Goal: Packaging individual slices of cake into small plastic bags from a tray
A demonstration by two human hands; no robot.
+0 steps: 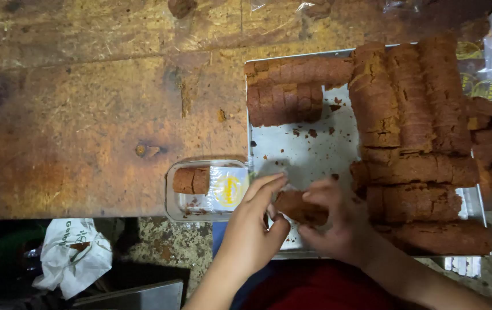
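Both hands, left hand [254, 227] and right hand [335, 227], pinch a short stack of brown biscuits [300, 208] over the metal tray [306, 152]; next I'd shift it carefully into the clear plastic box [208, 189] alongside.

- The small stack of biscuits [300, 206] pinched between the left hand [252, 235] and the right hand [338, 227] is reddish brown.
- Just beyond the hands, the metal tray [303, 152] is pale grey, speckled with dark brown crumbs.
- The biscuit rolls [409, 103] beyond the right hand are rusty brown, ribbed with thin darker lines.
- Beside the left hand, the clear plastic box [208, 189] shows a yellow-and-white label.
- The wooden table [97, 115] past the left hand is mottled orange-brown.
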